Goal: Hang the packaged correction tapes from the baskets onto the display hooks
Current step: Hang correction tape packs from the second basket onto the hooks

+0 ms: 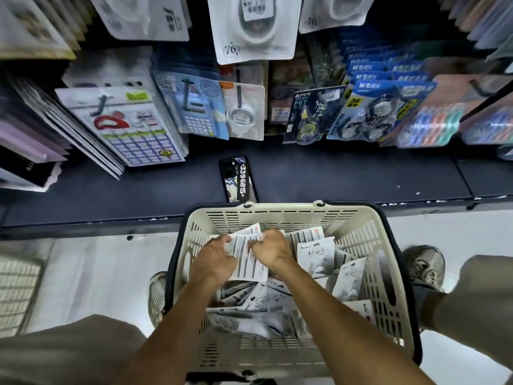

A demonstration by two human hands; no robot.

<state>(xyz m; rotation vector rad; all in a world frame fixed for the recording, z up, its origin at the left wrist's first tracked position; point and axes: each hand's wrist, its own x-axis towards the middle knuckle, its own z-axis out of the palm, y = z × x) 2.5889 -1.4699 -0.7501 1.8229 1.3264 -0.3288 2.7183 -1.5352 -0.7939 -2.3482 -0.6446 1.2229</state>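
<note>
A cream plastic basket [280,216] with dark handles sits on the floor between my feet, holding several white packaged correction tapes [316,255]. Both hands are inside it. My left hand [213,259] and my right hand [270,252] grip a small stack of packages [245,259] from either side, printed backs facing up, slightly above the loose pile. On the display above, white correction tape packs [254,29] hang from hooks, with one smaller pack [244,112] on a lower hook.
A dark shelf ledge [347,173] runs in front of the basket, with a phone [238,179] lying on it. Calculators [194,107], notebooks [41,129] and blue tape value packs [372,112] hang or lean around. A second basket's edge [16,287] shows at left.
</note>
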